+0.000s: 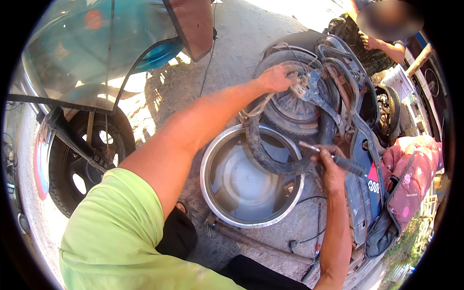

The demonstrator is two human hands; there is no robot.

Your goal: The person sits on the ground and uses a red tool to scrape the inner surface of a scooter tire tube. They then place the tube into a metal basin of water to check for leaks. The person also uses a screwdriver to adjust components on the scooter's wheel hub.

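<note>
My left hand (pixel 277 78) reaches out to the wheel (pixel 295 104) of a scooter lying on its side and grips a part at the tyre's upper edge. My right hand (pixel 329 162) holds a tool with a dark ribbed handle (pixel 349 166), its metal tip pointing left. A black rubber inner tube (pixel 263 152) loops from the wheel down into a round metal basin of water (pixel 222 203) on the ground between my arms.
Another scooter with a teal body and black front wheel (pixel 89 154) stands at the left. A second person (pixel 382 46) crouches behind the tipped scooter. Pink patterned cloth (pixel 411 179) lies at the right. A metal rod (pixel 261 244) and cables lie near the basin.
</note>
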